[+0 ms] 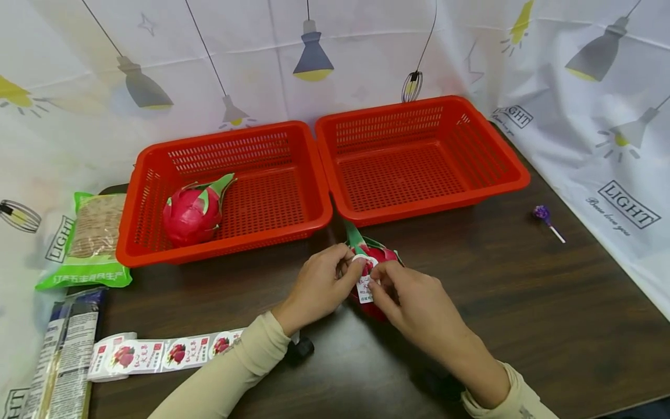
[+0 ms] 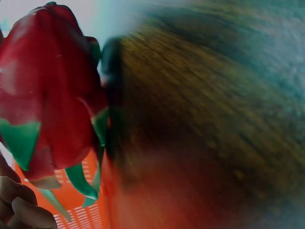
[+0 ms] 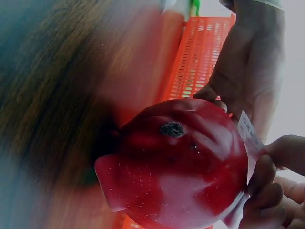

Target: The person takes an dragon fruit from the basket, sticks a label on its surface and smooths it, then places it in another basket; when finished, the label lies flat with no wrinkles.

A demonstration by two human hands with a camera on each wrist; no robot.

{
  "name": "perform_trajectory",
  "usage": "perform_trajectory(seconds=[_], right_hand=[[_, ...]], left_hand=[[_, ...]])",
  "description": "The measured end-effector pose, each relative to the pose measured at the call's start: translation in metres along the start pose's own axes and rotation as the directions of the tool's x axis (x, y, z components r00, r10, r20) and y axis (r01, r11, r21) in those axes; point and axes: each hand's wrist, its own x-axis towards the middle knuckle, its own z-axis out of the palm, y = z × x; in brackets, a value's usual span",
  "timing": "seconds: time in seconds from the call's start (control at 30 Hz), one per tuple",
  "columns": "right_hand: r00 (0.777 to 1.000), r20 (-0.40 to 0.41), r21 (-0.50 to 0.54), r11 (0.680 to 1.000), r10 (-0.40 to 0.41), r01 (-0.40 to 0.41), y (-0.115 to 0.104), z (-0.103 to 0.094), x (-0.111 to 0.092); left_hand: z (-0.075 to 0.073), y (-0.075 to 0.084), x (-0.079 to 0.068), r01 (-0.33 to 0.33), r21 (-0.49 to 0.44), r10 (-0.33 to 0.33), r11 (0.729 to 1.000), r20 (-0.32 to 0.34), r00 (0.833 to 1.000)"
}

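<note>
A red dragon fruit [image 1: 374, 313] with green leaf tips lies on the dark table, in front of the right basket. Over its upper side is a white sticker label [image 1: 365, 292] printed with a picture of dragon fruit. My left hand [image 1: 316, 285] pinches the label's upper left part between thumb and forefinger. From the other side my right hand [image 1: 421, 302] pinches the label's right edge. In the right wrist view, one end of the label [image 3: 248, 130] stands up off the fruit [image 3: 181, 167]. The left wrist view shows the fruit's side [image 2: 52, 90] close up.
A red basket [image 1: 225, 251] at the back left holds another dragon fruit [image 1: 191, 215]. Beside it stands a second red basket [image 1: 434, 203]. At left lie a roll of labels [image 1: 112, 355], a green-edged bag [image 1: 86, 273] and a flat packet [image 1: 68, 349]. A purple lollipop [image 1: 542, 213] lies at right.
</note>
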Motion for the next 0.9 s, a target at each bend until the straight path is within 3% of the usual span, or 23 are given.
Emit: perform_trajectory(seconds=[0.2,0.37,0.5,0.73,0.9], right_hand=[[0.994,-0.058,-0.14,0.987,-0.088,0.079,-0.001,0.002,-0.001],[0.992,-0.074,-0.171,0.981,-0.106,0.092,0.002,0.003,-0.004],[0.994,-0.055,-0.176,0.98,-0.099,0.088,0.003,0.001,-0.007],[0.989,-0.078,-0.179,0.977,-0.129,0.114,0.008,0.001,-0.016],[0.992,-0.074,-0.066,0.994,-0.097,0.093,0.011,0.005,-0.021]], left_hand=[[0.004,-0.002,0.001,0.02,0.027,-0.02,0.999,-0.013,1.0],[0.007,-0.003,0.002,0.046,-0.005,-0.046,0.999,-0.015,0.999],[0.008,-0.003,0.001,0.06,-0.015,-0.06,0.998,-0.017,0.998],[0.011,-0.005,0.001,0.019,-0.002,-0.019,1.0,-0.052,0.998],[0.015,-0.006,-0.004,-0.006,-0.026,0.003,1.0,-0.132,0.991]])
